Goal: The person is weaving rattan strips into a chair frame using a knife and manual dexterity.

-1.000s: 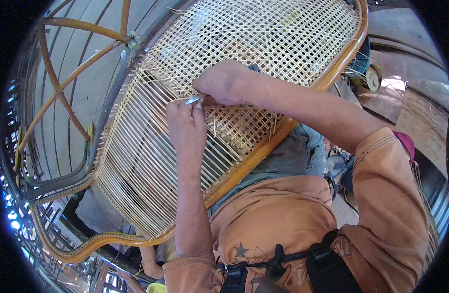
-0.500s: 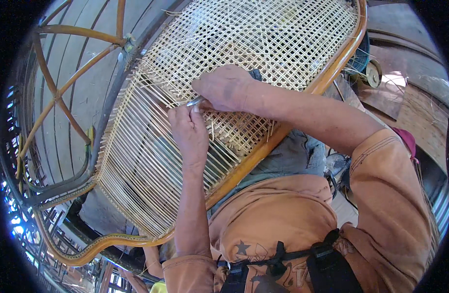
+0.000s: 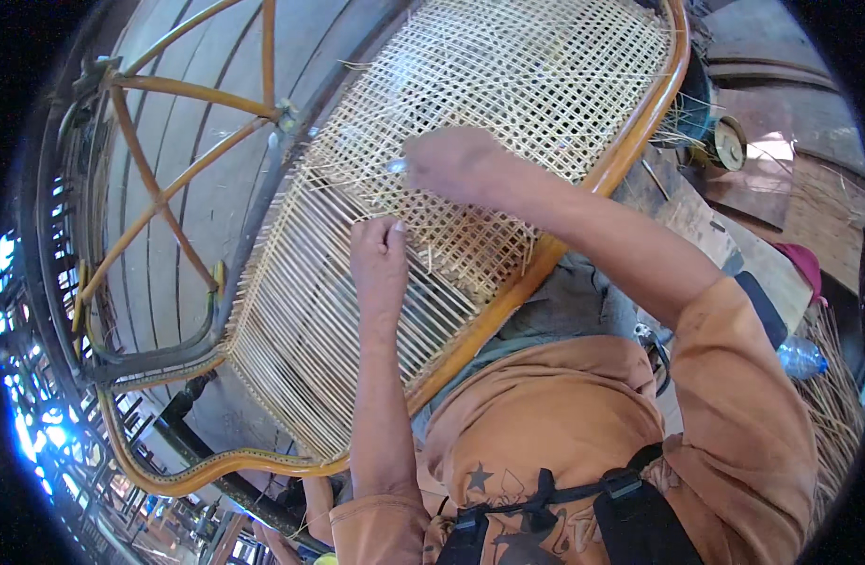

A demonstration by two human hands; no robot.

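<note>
A cane panel (image 3: 545, 85) of pale woven strands is stretched in a curved, varnished wooden frame (image 3: 508, 315). Its far part is an open lattice; nearer the left, parallel strands (image 3: 305, 311) run bare. My left hand (image 3: 380, 252) is closed with thumb and fingers together, on the border between lattice and bare strands; what it pinches is hidden. Over the lattice, my right hand (image 3: 459, 166) is smeared by motion and closed round a shiny metal tool (image 3: 397, 166), of which only the tip shows. Its kind cannot be made out.
Brown cane poles of another frame (image 3: 160, 202) cross at the upper left. To the right are a round tin (image 3: 729, 143), a clear plastic bottle (image 3: 801, 358) and a bundle of loose cane (image 3: 835, 405). Part of another person's arm (image 3: 318, 508) shows at the bottom.
My right hand has moved up and right with the metal tool, away from my left hand. My left hand stays closed near the weave's edge. The whole view has shifted slightly.
</note>
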